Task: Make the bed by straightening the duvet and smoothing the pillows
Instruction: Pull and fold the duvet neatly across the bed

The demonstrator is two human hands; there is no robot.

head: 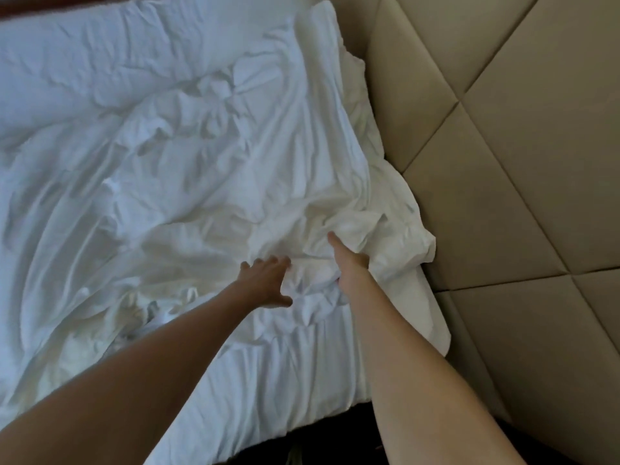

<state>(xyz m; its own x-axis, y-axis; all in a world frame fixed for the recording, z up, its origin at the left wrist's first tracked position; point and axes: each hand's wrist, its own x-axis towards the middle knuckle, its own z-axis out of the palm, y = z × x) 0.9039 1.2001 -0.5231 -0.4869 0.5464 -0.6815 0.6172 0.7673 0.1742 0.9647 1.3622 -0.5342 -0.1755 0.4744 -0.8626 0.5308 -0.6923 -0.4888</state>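
**Both Arms Extended Over Rumpled Duvet at Headboard End**

Nearest the camera: two bare forearms, entering from the bottom edge and reaching forward across the bed.

Left hand [266, 280]: palm down, fingers spread, lying flat on the white duvet [161, 182]. Released; nothing gripped.

Right hand [349, 260]: just beside the left, closer to the headboard. Thumb extended on top of a raised fold of the duvet, remaining fingers tucked beneath the cloth and hidden. Grasping the duvet at that fold.

Duvet: white, heavily creased, covering nearly the whole visible bed surface. Deepest wrinkles gathered around both hands and in a knot near the centre. Near edge draped over the side of the bed at bottom centre.

Pillow [426, 297]: white, partly covered by the duvet, one corner showing at the right, touching the headboard.

Headboard [523, 162]: beige, padded, divided by diagonal seams into diamond panels, filling the right side of the view.

Dark wooden strip [67, 5]: visible along the top left, beyond the far edge of the bedding.

Brands, labels, writing: none legible on bedding or headboard.
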